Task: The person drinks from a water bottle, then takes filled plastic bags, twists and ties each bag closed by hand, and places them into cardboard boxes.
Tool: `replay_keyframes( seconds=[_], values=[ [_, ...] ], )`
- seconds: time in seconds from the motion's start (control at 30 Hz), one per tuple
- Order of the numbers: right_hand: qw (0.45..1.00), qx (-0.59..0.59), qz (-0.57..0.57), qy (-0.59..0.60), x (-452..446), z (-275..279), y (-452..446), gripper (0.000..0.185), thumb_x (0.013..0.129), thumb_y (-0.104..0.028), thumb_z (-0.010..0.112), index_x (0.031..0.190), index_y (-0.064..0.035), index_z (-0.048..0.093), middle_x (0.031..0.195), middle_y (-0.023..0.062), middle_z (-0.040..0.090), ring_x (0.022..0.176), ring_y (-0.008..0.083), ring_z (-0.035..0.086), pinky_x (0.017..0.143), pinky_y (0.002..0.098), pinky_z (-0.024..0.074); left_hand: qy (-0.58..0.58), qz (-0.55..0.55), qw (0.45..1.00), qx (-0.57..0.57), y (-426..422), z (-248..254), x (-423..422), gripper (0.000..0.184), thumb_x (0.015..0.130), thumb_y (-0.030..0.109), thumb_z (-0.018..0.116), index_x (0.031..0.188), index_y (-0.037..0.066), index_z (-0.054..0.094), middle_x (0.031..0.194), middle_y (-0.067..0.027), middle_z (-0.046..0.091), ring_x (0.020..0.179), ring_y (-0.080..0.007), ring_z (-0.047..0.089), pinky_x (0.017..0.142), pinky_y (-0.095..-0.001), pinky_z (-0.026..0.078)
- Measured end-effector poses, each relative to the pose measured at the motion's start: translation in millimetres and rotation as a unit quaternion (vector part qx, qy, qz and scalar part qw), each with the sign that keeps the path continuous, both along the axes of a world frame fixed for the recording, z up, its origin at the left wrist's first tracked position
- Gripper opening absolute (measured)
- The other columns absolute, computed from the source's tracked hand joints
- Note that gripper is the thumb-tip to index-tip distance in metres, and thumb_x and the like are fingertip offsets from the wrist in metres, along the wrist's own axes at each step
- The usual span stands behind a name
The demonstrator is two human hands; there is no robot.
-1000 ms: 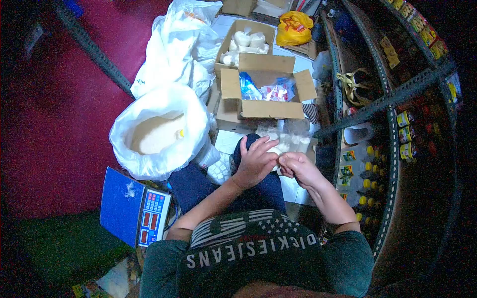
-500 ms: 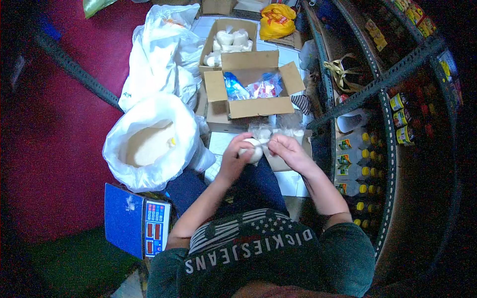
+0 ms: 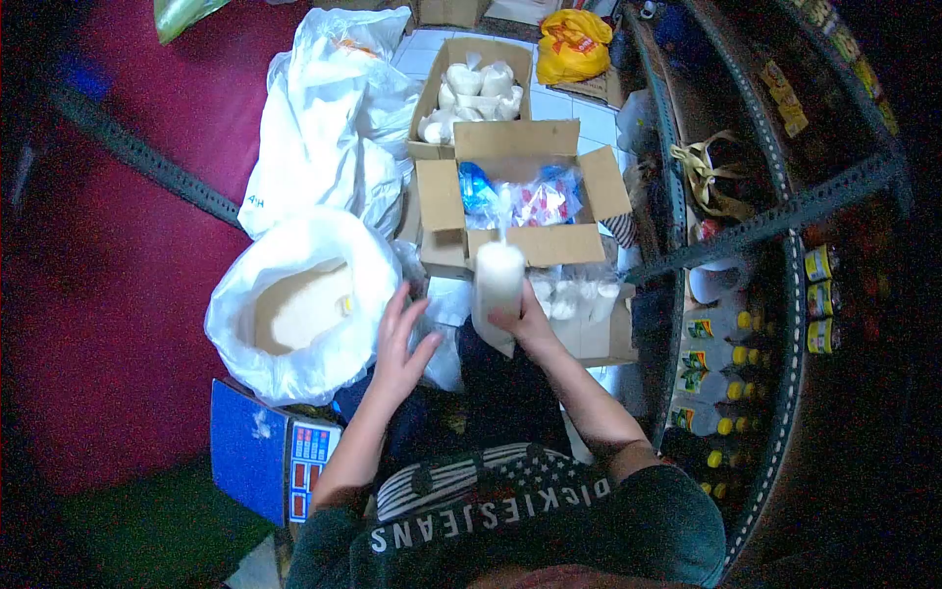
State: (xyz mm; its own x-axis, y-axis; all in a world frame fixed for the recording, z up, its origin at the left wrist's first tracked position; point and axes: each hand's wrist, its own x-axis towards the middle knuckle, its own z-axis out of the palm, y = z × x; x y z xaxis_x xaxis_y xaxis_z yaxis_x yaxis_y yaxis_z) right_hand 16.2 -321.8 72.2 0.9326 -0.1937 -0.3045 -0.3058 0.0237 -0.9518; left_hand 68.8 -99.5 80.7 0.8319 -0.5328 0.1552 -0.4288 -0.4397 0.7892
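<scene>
Since half a second ago, the filled bag (image 3: 498, 280) has gone from between both hands into my right hand (image 3: 530, 322) alone and up the view, while my left hand (image 3: 395, 348) has drawn off toward the sack. I take the bag as the clock's centre, 12 being up the view. Its neck points to 12, overlapping the front flap of the flapped carton (image 3: 559, 245); whether it touches, I can't tell. My right hand grasps its lower part from 4 o'clock, thumb across the front. At 8, the left is released, fingers spread, clear of the bag.

The film looks thin and the load loose, so I'd wrap the right fingers around the body rather than pinch, keep the neck uppermost and stay off the flap's edge. The left palm under the bottom corner would take strain off the plastic. Blur hides how tightly the neck is closed.

Farther out I have small bags in a low box (image 3: 613, 342) at 3, the powder-filled sack (image 3: 371, 265) at 9, the scale (image 3: 245, 447) at 8, and a box of filled bags (image 3: 432, 150) near 12.
</scene>
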Motion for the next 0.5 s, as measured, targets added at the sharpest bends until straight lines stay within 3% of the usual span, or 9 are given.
replay_keyframes(
  seconds=[0.07,0.1,0.17,0.2,0.27,0.37,0.43,0.5],
  values=[
    [0.992,0.101,-0.053,0.053,18.3,-1.6,-6.2,0.059,0.083,-0.02,0.061,0.131,-0.0032,0.033,0.122,0.0125,0.048,0.112,0.023,0.047,0.094,0.0366,0.0385,-0.1,0.033,0.978,0.178,39.2,-29.3,-11.9,0.047,0.078,0.022,0.062,0.122,0.012,0.049,0.139,-0.0178,0.029,0.13,-0.0364,0.025,0.102,-0.0541,0.017],
    [0.982,0.15,-0.085,0.078,27.5,-2.6,-9.3,0.053,0.086,-0.024,0.057,0.13,-0.0029,0.035,0.12,0.0126,0.049,0.11,0.0235,0.049,0.092,0.0375,0.0402,-0.067,0.06,0.962,0.259,48.6,-31.2,-18.2,0.047,0.078,0.023,0.062,0.122,0.012,0.049,0.14,-0.0182,0.029,0.129,-0.0369,0.024,0.1,-0.0589,0.014],
    [0.915,0.352,-0.17,0.102,47.0,3.1,-18.6,0.053,0.087,-0.032,0.055,0.128,-0.0026,0.037,0.118,0.0133,0.052,0.107,0.0252,0.052,0.091,0.0396,0.0425,-0.051,0.084,0.95,0.295,76.4,-61.5,-28.2,0.049,0.078,0.024,0.06,0.124,0.013,0.047,0.14,-0.0182,0.027,0.13,-0.0369,0.023,0.1,-0.0595,0.014],
    [0.924,0.349,-0.146,0.054,58.1,4.2,-20.5,0.055,0.087,-0.038,0.053,0.127,-0.0019,0.039,0.115,0.0148,0.054,0.102,0.0277,0.056,0.089,0.0427,0.0445,-0.048,0.09,0.946,0.308,86.7,-74.8,-31.8,0.05,0.078,0.024,0.06,0.125,0.014,0.046,0.141,-0.0182,0.027,0.13,-0.0368,0.023,0.1,-0.0596,0.014],
    [0.928,0.353,-0.121,-0.009,95.6,7.0,-26.7,0.056,0.087,-0.04,0.053,0.126,-0.0017,0.039,0.114,0.0154,0.054,0.102,0.0277,0.056,0.09,0.0428,0.0443,-0.03,0.099,0.928,0.358,84.8,-78.1,-22.9,0.052,0.078,0.024,0.059,0.126,0.014,0.044,0.142,-0.0182,0.025,0.13,-0.0364,0.023,0.1,-0.0597,0.014],
    [0.929,0.344,-0.112,-0.079,168.9,34.7,-27.2,0.058,0.088,-0.042,0.051,0.127,-0.0011,0.037,0.116,0.0156,0.053,0.103,0.0278,0.056,0.091,0.0418,0.0439,-0.019,0.091,0.937,0.337,74.4,-65.0,-9.8,0.051,0.078,0.023,0.058,0.126,0.014,0.045,0.142,-0.0179,0.025,0.13,-0.0362,0.024,0.1,-0.0596,0.014],
    [0.911,0.375,-0.088,-0.15,233.2,23.5,-35.1,0.059,0.089,-0.043,0.049,0.128,-0.001,0.035,0.116,0.0145,0.054,0.104,0.0273,0.056,0.086,0.0436,0.0466,-0.04,0.087,0.928,0.361,83.2,-86.3,-9.0,0.05,0.078,0.023,0.058,0.125,0.015,0.046,0.141,-0.0169,0.027,0.129,-0.0348,0.025,0.1,-0.0591,0.014],
    [0.896,0.409,-0.074,-0.154,288.5,23.9,-47.8,0.058,0.086,-0.037,0.057,0.127,-0.003,0.035,0.119,0.013,0.05,0.106,0.0272,0.053,0.089,0.0439,0.0436,-0.029,0.08,0.93,0.359,85.5,-86.8,-7.1,0.05,0.077,0.022,0.059,0.125,0.015,0.046,0.14,-0.0163,0.028,0.128,-0.0338,0.027,0.1,-0.059,0.014]
  ],
)
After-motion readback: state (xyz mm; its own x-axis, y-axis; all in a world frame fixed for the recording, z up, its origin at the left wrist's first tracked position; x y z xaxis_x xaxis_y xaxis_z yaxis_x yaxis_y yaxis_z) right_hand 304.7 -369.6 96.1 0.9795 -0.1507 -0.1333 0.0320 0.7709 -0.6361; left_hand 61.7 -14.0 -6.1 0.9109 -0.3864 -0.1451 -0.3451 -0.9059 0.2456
